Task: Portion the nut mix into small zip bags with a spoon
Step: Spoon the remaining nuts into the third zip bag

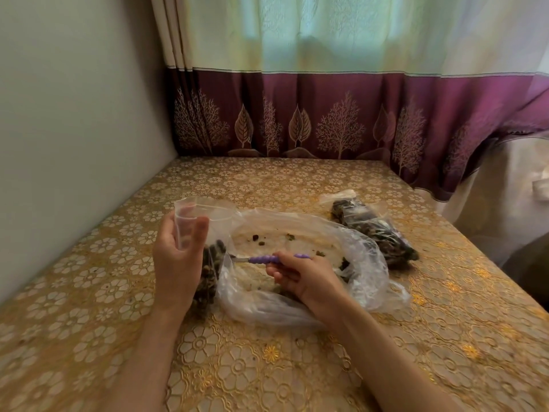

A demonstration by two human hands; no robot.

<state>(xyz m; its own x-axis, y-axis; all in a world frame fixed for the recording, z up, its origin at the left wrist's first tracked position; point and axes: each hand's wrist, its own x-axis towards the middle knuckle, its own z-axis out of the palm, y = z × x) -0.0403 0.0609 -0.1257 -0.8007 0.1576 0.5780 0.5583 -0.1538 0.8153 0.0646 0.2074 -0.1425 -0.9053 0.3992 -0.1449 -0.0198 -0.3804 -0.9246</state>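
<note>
filled bag [377, 230]: lies closed-looking at far right on table [297, 367], done.
supply bag [297, 263]: open, nearly bare, a few bits of nut mix [258, 238] left.
left hand [178, 257]: fingers curled round mouth of small zip bag [205, 257], part full, upright.
right hand [300, 278]: pinches purple spoon [264, 259], bowl toward that bag.
remaining: likely last scoops, then sealing.

left hand [178, 257] holding small zip bag [202, 212], right hand [300, 276] gripping purple spoon [267, 259]

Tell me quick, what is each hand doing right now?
Left hand: holds a small zip bag upright by its open top, nut mix inside.
Right hand: grips the purple-handled spoon, pointed toward that bag, over the large plastic bag.
</note>
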